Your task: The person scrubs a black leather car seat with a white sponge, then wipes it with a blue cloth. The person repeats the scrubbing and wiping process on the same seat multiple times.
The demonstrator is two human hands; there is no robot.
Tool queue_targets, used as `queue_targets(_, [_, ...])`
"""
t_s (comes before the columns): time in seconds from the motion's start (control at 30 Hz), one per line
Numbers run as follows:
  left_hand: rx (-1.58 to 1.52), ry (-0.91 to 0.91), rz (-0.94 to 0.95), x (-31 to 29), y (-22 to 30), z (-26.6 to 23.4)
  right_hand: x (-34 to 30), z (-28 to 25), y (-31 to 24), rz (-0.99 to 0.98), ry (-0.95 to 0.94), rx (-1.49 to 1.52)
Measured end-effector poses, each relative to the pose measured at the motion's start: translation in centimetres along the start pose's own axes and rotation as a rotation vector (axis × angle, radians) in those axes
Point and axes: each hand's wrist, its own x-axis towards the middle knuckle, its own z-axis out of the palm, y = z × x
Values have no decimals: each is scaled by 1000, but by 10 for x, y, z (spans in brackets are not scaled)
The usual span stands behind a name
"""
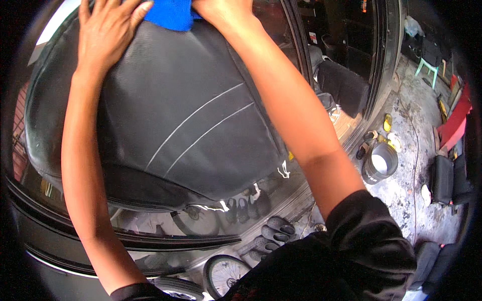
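Two hands work the black seat [175,115]: the left hand [108,30] lies flat and open steadying it, the right hand [221,10] presses a blue cloth [170,12] at its top, mid-wipe, needing even strokes downward.

We list a seat cover [165,115], black leather with two thin pale stitch lines running diagonally, and a cloth [172,12], bright blue. We add a bucket [379,164], dark grey with white interior, and a plastic stool [427,67], mint green.
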Motion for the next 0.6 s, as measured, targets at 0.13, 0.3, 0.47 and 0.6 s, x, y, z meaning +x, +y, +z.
queue_targets(0.13, [-89, -77, 18, -4, -1, -3, -72, -53, -19, 489, -418, -91])
queue_targets(0.3, [-56, -203, 77, 2, 2, 14, -186, -126, -13, 159, -465, -505])
queue_targets(0.47, [-30, 152, 307, 9, -15, 48, -154, -214, -10, 131, -672, -271])
queue_targets(0.6, [-38, 215, 342, 13, -37, 50, -64, -135, -2, 589, -604, 929])
